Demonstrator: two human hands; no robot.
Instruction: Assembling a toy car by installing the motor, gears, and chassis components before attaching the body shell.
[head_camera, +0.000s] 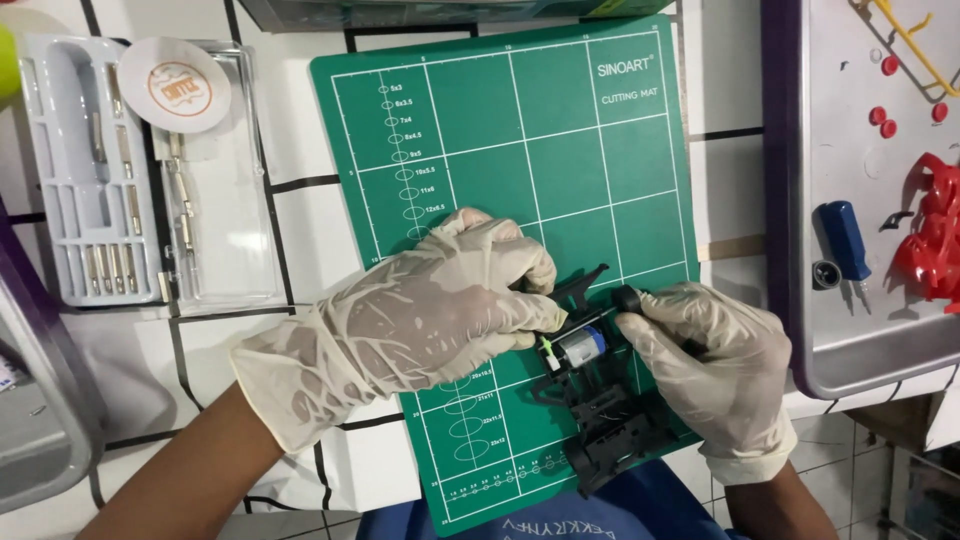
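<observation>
We hold a black plastic chassis (600, 410) over the lower right of the green mat (500, 130). Its long axis runs diagonally, from near the mat's bottom edge up and away to a thin forked end by our left fingertips. A small silver and blue motor (580, 347) sits across it, with a pale green tip on its left side.

Our left hand (420, 320), in a wrinkled translucent glove, lies curled over the upper part of the chassis, fingertips pressed onto it; what lies under the palm is hidden. Our right hand (715, 365), gloved the same, pinches a small black wheel (627, 298) at the end of a thin axle; its lower fingers wrap the chassis side.

To the left lies an open clear case (210, 250) of metal bits. At right, a grey tray (850, 330) holds a blue screwdriver (843, 240) and red parts (930, 240), cut off by the frame edge.
</observation>
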